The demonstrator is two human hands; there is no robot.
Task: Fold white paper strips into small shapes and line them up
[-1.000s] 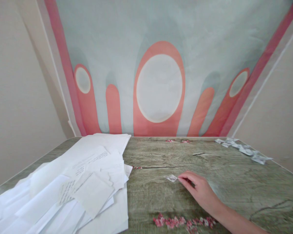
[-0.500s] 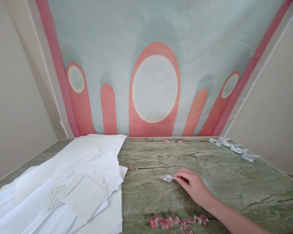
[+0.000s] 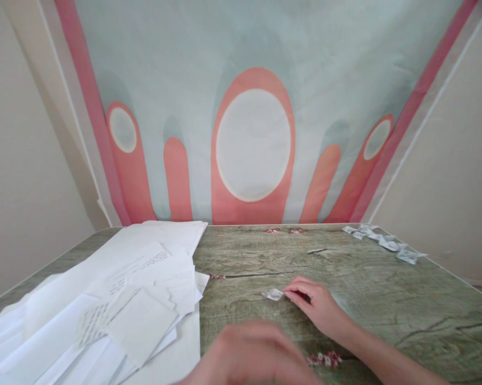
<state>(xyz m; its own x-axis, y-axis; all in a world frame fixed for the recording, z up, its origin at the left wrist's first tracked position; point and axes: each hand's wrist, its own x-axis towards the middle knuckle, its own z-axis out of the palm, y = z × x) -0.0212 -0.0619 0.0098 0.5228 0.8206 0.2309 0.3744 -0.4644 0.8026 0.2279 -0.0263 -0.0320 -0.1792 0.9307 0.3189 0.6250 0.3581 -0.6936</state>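
My right hand (image 3: 315, 305) is over the middle of the wood-patterned table. Its thumb and forefinger pinch one end of a small, creased white piece (image 3: 273, 294), which looks like folded paper or a little packet. The piece points left from the fingertips, just above or on the tabletop. At the bottom edge my left hand (image 3: 253, 353) shows as a blurred, bent shape, closer to the camera. Its fingertips are smeared or out of sight, and whatever it may hold is hidden.
A spread-out pile of white sheets (image 3: 145, 321), some printed, covers the table's left side. Several similar small white pieces (image 3: 389, 244) lie along the far right edge. Pink flower prints (image 3: 325, 359) mark the tabletop (image 3: 385, 305). A patterned backdrop (image 3: 253, 144) stands behind.
My left hand has come into view from the bottom edge. The right hand keeps its pinch on the small white piece, almost unmoved.
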